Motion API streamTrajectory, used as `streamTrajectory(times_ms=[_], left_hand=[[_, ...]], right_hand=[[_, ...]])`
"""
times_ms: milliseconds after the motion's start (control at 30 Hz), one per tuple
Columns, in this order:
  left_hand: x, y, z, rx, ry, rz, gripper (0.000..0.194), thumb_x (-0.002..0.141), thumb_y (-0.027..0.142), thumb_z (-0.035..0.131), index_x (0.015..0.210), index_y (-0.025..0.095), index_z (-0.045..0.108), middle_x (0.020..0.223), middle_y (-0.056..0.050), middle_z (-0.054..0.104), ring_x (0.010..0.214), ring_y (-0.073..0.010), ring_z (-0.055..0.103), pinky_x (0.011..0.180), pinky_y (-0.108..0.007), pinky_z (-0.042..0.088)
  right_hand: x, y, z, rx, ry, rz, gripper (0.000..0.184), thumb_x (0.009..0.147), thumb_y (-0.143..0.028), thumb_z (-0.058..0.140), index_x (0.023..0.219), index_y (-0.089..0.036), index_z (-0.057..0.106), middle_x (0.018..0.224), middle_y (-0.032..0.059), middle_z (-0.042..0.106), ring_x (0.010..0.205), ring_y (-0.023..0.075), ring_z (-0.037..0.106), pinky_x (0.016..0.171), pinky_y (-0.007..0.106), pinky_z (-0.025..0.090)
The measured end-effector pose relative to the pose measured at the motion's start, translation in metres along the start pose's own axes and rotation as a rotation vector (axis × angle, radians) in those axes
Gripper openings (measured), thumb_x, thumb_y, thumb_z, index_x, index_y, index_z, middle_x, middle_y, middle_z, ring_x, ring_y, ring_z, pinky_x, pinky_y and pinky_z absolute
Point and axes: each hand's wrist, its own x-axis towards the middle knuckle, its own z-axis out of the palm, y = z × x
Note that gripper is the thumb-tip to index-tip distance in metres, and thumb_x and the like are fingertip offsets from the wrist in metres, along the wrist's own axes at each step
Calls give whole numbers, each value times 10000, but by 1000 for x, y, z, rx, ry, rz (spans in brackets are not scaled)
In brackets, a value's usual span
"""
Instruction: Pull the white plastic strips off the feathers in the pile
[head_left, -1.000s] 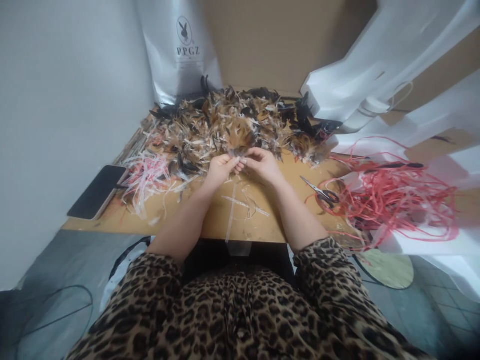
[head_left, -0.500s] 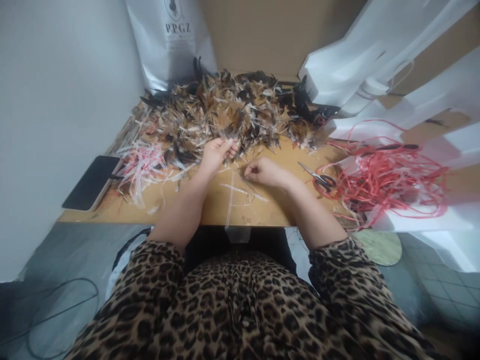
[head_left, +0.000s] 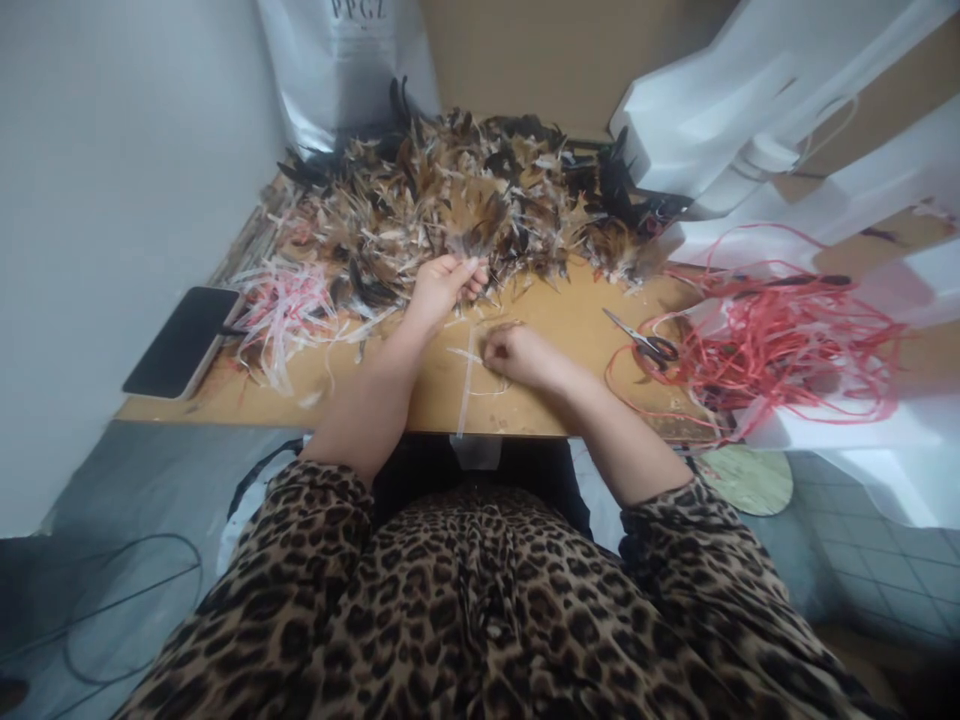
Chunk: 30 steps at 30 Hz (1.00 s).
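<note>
My left hand (head_left: 448, 290) is closed in a pinch at the near edge of the feather pile (head_left: 390, 205). Between thumb and fingers it grips the base of a small bunch of brown feathers (head_left: 478, 222), whose tips fan out away from me. Just to the right and closer to me, my right hand (head_left: 523, 357) is curled above the tabletop, fingers pressed together. Whatever it pinches is too small or hidden to make out. A pale narrow strip (head_left: 466, 385) lies on the table between my forearms, with thin strands by the right fingers.
Scissors (head_left: 643, 338) lie right of my right hand, beside a tangle of red plastic strips (head_left: 787, 345). At left are a phone (head_left: 182, 342) and pink-white strips (head_left: 285, 310). A silver bag (head_left: 352, 75) stands behind the wooden table (head_left: 375, 405).
The camera view has tilted slightly, so the table sits higher. My right hand has drawn a little toward me, farther from the left. My left hand keeps its pinch on the feathers.
</note>
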Motion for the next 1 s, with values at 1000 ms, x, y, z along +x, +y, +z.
streamTrajectory(times_ms=[1000], left_hand=[[2,0,-2,-58,1,-50,168,828,267,693,767,122,634,682,-4,665,523,-36,573,508,-144,439]], right_hand=[[23,24,-16,985,-120,159,191,627,-263,758,713,-131,652,617,2,671,442,44,434,427,200,286]])
